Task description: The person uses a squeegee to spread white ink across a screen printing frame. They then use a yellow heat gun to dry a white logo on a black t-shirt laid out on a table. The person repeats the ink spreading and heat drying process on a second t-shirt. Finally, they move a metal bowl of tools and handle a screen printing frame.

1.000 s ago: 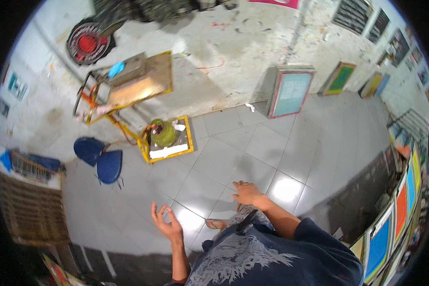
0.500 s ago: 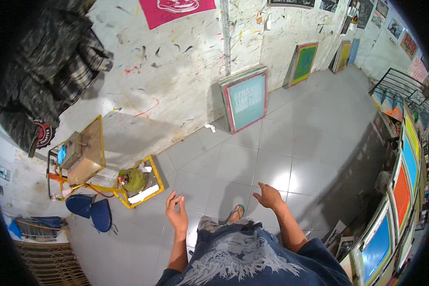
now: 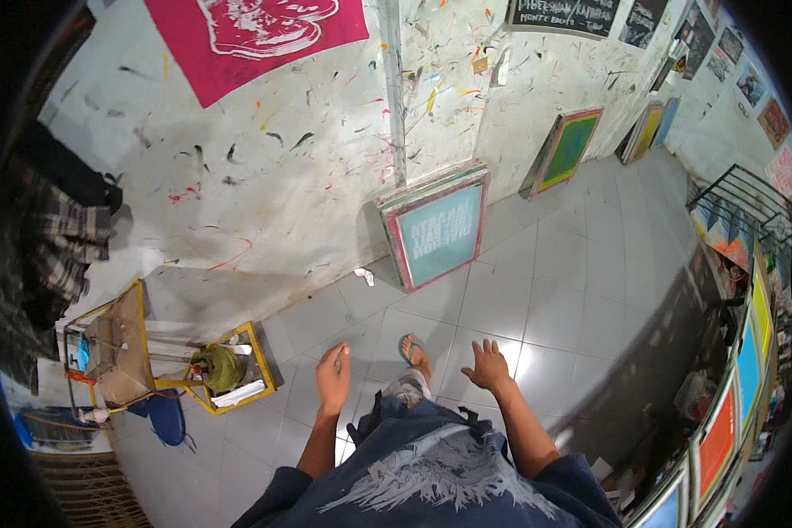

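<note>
My left hand hangs in the air over the tiled floor, its fingers loosely bent. Nothing shows in it, though part of the palm is hidden. To its right, my right hand is open, palm down with the fingers spread, and holds nothing. Neither hand touches anything. Between and beyond them, my foot in a green flip-flop is on the grey floor. Nearest ahead, a stack of screen-printing frames leans against the paint-marked wall, the front one with a pale blue mesh.
At left stands a yellow metal stand holding a green gas cylinder. Blue shoe-like objects lie beside it. More frames lean along the far wall. Colourful frames and a black metal rack line the right side.
My view has shifted, so the stand and the leaning frames now appear lower and further left. A foot has swung forward. My right hand's fingers are more spread; my left hand's are more curled.
</note>
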Tool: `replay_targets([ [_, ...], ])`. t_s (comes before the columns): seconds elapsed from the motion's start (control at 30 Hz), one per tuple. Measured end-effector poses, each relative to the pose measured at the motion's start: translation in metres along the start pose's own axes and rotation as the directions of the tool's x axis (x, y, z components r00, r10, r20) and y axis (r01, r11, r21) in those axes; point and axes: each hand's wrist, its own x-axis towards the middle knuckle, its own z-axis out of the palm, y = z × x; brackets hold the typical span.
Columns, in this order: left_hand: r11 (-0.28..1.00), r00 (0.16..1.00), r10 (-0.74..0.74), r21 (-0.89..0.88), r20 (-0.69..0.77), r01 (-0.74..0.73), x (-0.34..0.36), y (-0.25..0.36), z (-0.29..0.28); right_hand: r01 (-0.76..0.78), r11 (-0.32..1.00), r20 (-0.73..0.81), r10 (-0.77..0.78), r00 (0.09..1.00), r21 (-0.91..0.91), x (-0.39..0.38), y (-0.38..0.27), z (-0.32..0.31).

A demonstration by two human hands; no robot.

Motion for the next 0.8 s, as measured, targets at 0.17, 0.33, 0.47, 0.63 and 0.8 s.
replay_targets([
  [0.17,0.997,0.996,-0.072,-0.036,0.042,0.074,0.086,0.050,0.062,0.123,0.983,0.000,-0.124,0.992,-0.133,0.122,0.036,-0.067],
  [0.33,0.967,0.960,0.131,0.181,0.249,-0.179,0.160,0.081,0.146,0.197,0.937,0.021,-0.199,0.980,-0.289,0.262,0.056,-0.125],
  [0.47,0.864,0.856,0.071,0.397,0.511,-0.309,0.241,0.082,0.236,0.288,0.868,0.006,-0.312,0.950,-0.405,0.383,0.069,-0.183],
  [0.63,0.729,0.820,-0.054,0.583,0.570,-0.357,0.334,0.071,0.342,0.330,0.821,0.093,-0.325,0.941,-0.466,0.494,0.063,-0.248],
  [0.8,0.654,0.866,-0.164,0.709,0.473,-0.263,0.402,0.056,0.442,0.525,0.679,0.228,-0.482,0.846,-0.513,0.551,0.036,-0.305],
])
